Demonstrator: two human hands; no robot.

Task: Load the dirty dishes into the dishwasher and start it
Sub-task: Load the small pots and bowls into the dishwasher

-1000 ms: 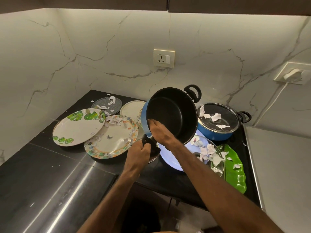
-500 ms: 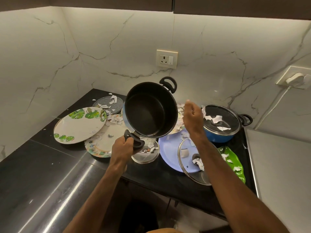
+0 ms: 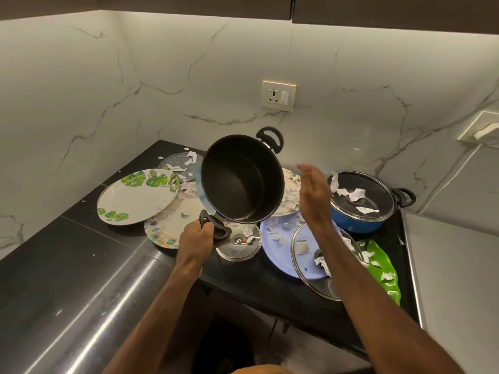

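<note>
Aloft, round matte-black pot [image 3: 240,182], left hand [image 3: 195,240] gripping.

Home kitchen, black countertop [image 3: 81,265], marble backsplash [image 3: 189,76], wall socket [image 3: 278,95], dirty plates [image 3: 135,195]

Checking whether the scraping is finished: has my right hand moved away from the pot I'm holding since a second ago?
Yes. The right hand left the rim of the held pot and swung right, toward the lidded blue pot.

Under-cabinet light washes the wall [image 3: 189,76]; the counter [image 3: 67,252] lies dim, steel edge [image 3: 113,306] glaring, my right hand [image 3: 313,195] slightly blurred.
</note>
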